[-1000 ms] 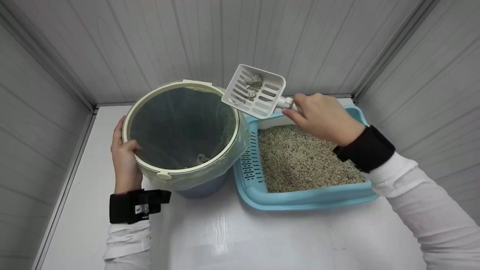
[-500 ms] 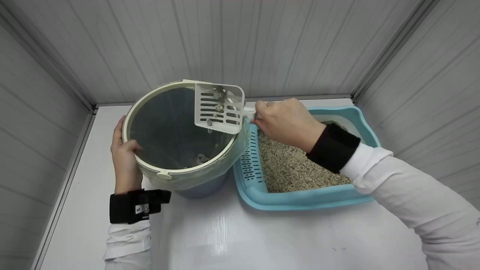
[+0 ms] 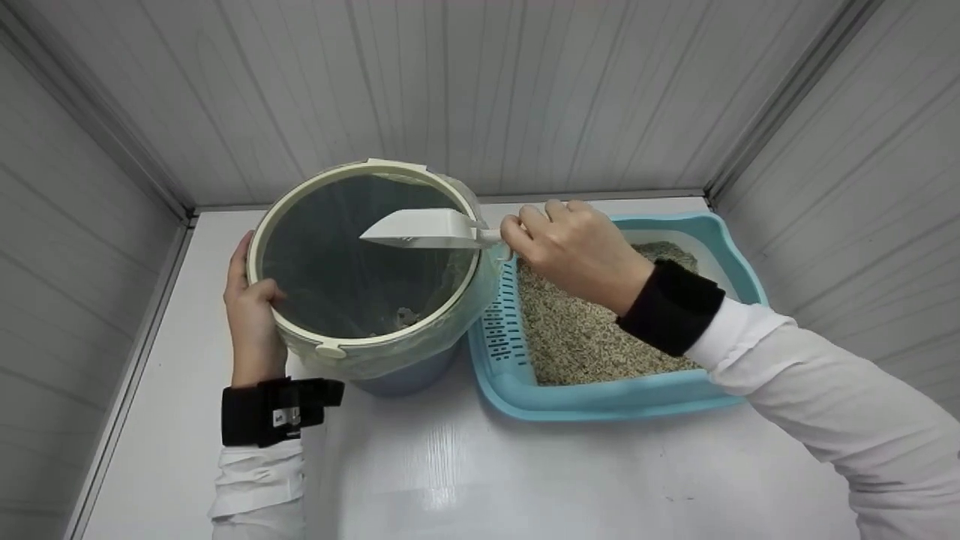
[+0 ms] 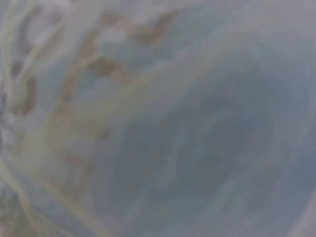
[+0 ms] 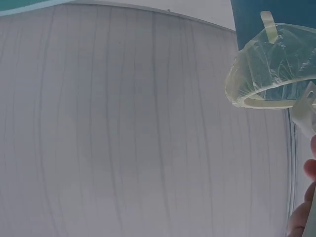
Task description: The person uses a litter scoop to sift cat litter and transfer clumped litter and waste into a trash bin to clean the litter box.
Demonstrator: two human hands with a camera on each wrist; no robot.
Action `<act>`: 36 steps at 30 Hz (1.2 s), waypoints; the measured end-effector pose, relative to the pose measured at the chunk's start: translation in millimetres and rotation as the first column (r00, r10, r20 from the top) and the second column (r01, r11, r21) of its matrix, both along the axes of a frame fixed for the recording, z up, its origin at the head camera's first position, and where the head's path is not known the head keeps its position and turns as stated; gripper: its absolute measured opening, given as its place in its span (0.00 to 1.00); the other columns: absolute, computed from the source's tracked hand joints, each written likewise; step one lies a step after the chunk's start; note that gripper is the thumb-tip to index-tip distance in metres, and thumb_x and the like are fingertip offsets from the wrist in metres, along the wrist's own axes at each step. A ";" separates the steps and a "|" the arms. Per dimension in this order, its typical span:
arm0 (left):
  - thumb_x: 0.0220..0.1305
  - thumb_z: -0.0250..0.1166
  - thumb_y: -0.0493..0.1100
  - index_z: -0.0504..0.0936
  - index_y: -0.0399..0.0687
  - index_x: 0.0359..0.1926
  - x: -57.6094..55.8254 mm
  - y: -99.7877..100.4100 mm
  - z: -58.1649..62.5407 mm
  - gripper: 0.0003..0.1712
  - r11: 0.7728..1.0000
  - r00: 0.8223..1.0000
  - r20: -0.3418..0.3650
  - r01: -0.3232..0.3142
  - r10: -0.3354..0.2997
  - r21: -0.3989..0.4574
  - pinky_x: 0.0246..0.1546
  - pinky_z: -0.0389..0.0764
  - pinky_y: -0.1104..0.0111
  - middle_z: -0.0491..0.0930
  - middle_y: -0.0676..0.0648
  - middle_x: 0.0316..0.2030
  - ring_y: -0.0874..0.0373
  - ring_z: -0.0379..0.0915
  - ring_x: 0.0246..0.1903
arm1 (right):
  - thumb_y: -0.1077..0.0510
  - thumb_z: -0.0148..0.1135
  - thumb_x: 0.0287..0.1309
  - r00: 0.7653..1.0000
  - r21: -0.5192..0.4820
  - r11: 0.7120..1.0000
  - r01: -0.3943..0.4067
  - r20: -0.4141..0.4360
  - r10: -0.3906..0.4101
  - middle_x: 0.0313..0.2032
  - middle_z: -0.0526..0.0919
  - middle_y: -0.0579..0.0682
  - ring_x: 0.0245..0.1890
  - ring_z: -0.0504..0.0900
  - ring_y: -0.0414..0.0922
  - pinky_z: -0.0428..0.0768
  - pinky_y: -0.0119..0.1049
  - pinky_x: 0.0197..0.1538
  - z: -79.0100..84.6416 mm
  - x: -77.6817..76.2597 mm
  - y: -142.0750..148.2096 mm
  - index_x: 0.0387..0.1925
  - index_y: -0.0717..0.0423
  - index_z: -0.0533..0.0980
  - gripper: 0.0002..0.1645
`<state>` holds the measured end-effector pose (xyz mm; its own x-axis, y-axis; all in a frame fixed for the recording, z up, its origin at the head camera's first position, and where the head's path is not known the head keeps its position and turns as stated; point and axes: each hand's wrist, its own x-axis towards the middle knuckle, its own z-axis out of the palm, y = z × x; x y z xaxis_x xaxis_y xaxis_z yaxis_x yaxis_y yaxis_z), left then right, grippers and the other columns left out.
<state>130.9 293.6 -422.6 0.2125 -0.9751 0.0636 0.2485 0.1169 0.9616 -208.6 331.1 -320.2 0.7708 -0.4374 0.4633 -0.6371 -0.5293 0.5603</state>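
My left hand [image 3: 255, 322] grips the left rim of a bin [image 3: 409, 379] lined with a thin yellowish bag [image 3: 469, 326], its thumb hooked over the edge. The bin tilts; a greyish clump [image 3: 406, 318] lies low inside. By its handle, my right hand [image 3: 574, 251] holds a white slotted litter scoop [image 3: 420, 225], turned on its side over the bin's mouth. No clumps show on the scoop from this angle. In the right wrist view, part of the scoop [image 5: 305, 112] and the fingertips appear at the right edge. Blurred bag and bin fill the left wrist view.
A blue litter box [image 3: 600, 405] holding grainy litter [image 3: 592, 337] stands right of the bin, under my right forearm. Both sit on a white surface [image 3: 525, 480]. Grey panelled walls [image 3: 480, 90] close in the back and sides.
My right hand has carried the scoop leftward from above the litter box to over the bin, then tipped it from level onto its side. The clumps on it have gone from sight.
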 end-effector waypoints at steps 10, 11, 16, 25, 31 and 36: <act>0.41 0.36 0.21 0.56 0.59 0.65 0.0 -0.7 -0.1 0.48 1.000 1.000 -0.018 0.007 -0.007 0.005 0.64 0.49 0.58 0.51 0.55 0.66 0.60 0.45 0.66 | 0.58 0.51 0.55 0.974 0.130 0.991 0.039 0.217 -0.067 0.13 0.66 0.46 0.09 0.56 0.38 0.54 0.29 0.09 -3.9 -26.1 2.2 0.22 0.59 0.69 0.10; 0.41 0.36 0.21 0.56 0.59 0.65 0.0 -0.7 -0.1 0.48 1.000 1.000 -0.017 0.008 -0.008 0.004 0.64 0.50 0.58 0.51 0.55 0.66 0.60 0.45 0.66 | 0.58 0.51 0.54 0.972 0.134 0.990 0.042 0.226 -0.072 0.13 0.66 0.46 0.08 0.55 0.38 0.54 0.29 0.09 -4.7 -29.1 2.5 0.22 0.59 0.69 0.09; 0.40 0.36 0.21 0.55 0.59 0.66 0.6 -1.0 -1.4 0.48 1.000 1.000 0.012 0.010 -0.010 -0.008 0.64 0.51 0.56 0.51 0.54 0.66 0.58 0.45 0.66 | 0.55 0.53 0.55 0.962 0.173 0.983 0.066 0.252 -0.109 0.13 0.67 0.47 0.07 0.55 0.37 0.56 0.30 0.08 -11.2 -46.9 3.0 0.25 0.61 0.69 0.12; 0.41 0.36 0.21 0.56 0.58 0.65 0.4 -1.8 -2.1 0.48 1.000 1.000 0.015 0.003 -0.003 -0.013 0.64 0.50 0.55 0.53 0.54 0.65 0.58 0.46 0.66 | 0.47 0.49 0.59 0.924 0.306 0.938 0.161 0.288 -0.252 0.12 0.66 0.46 0.06 0.59 0.40 0.60 0.33 0.08 -40.8 -93.6 2.0 0.27 0.61 0.65 0.20; 0.41 0.37 0.21 0.56 0.58 0.65 -0.6 -1.8 -1.8 0.48 1.000 1.000 -0.001 0.006 -0.006 -0.004 0.64 0.50 0.57 0.52 0.55 0.66 0.60 0.45 0.66 | 0.46 0.50 0.59 0.878 0.402 0.882 0.246 0.294 -0.379 0.09 0.62 0.46 0.07 0.59 0.42 0.59 0.36 0.09 -77.8 -137.7 -8.7 0.24 0.58 0.64 0.20; 0.41 0.37 0.21 0.55 0.58 0.66 -0.5 -1.4 -2.0 0.48 1.000 1.000 0.008 0.003 -0.003 0.004 0.64 0.50 0.60 0.51 0.55 0.66 0.60 0.45 0.66 | 0.40 0.48 0.58 0.864 0.565 0.755 0.332 0.139 -0.484 0.10 0.64 0.46 0.10 0.65 0.44 0.66 0.41 0.15 -106.7 -172.2 -16.7 0.22 0.56 0.66 0.24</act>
<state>130.4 292.1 -424.7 0.2087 -0.9760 0.0618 0.2411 0.1126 0.9640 -380.9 314.4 -426.9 0.3452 -0.9082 0.2367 -0.9383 -0.3389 0.0681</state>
